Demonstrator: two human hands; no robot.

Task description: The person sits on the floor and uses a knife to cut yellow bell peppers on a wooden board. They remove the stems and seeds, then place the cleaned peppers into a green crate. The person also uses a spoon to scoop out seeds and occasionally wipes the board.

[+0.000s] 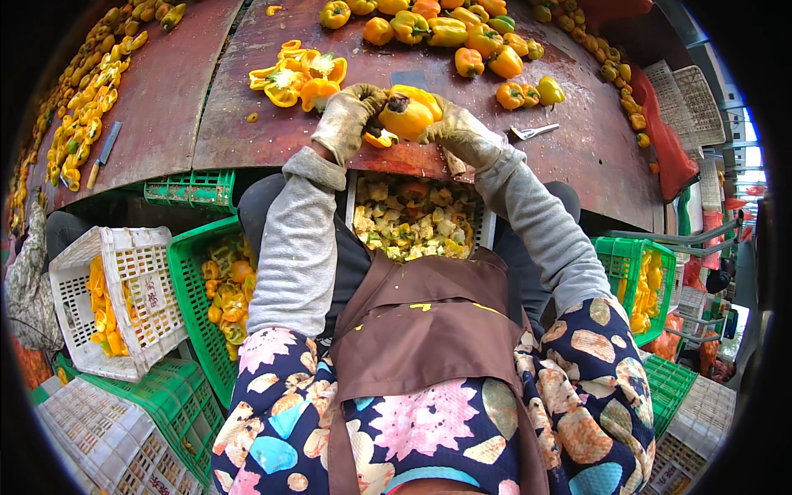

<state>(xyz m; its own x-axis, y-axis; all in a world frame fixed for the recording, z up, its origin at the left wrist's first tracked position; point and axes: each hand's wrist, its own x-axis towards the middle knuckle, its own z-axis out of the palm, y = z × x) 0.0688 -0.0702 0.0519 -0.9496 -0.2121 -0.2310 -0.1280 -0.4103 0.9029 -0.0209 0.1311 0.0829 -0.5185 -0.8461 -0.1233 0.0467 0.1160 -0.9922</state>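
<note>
Both gloved hands hold one yellow-orange bell pepper [413,114] above the near edge of the reddish table [272,139]. My left hand [352,117] grips it at its left side, by a dark, rotten-looking patch. On its right side, my right hand [455,127] has its fingers closed around the pepper. A small cut pepper piece [380,138] shows just below the left fingers. Cut pepper halves [297,74] lie up and left of the hands. Beneath the hands, a pale crate holds pepper cores and scraps [414,223]. A metal peeler-like tool [535,130] rests right of my right hand.
Whole peppers [448,32] are heaped at the table's far side. A knife [105,154] lies at the left beside a row of cut peppers [86,111]. A white crate [114,297] and green crates [192,297] [659,291] with peppers flank the person.
</note>
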